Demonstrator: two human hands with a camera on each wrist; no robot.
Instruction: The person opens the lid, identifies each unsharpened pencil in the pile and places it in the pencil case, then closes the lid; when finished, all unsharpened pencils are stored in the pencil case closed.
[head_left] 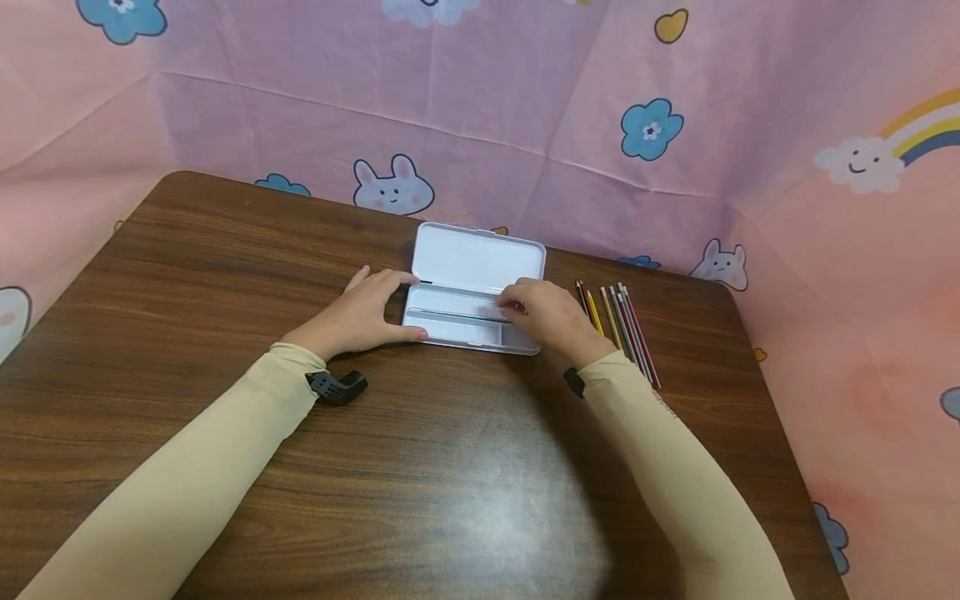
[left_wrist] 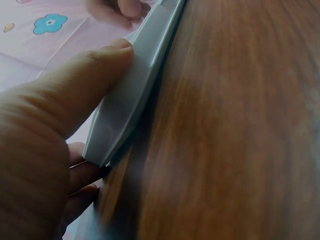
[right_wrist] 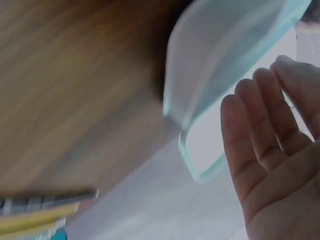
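An open white pencil case (head_left: 459,327) lies on the table with its lid (head_left: 480,257) tilted back. A thin dark green line, like a slim pencil, runs lengthwise inside its tray. My left hand (head_left: 358,312) holds the case's left end, thumb on the front wall and fingers at the back corner. In the left wrist view, the thumb of that hand (left_wrist: 75,90) presses the pale side wall (left_wrist: 125,95). My right hand (head_left: 551,317) hovers over the right part of the tray, fingers lightly bent. In the right wrist view this hand (right_wrist: 275,150) shows nothing between its fingers.
Several coloured pencils (head_left: 628,325) lie side by side on the brown wooden table (head_left: 420,467), right of the case and close to my right wrist. A pink and purple printed cloth (head_left: 495,108) hangs along the table's back and right edges.
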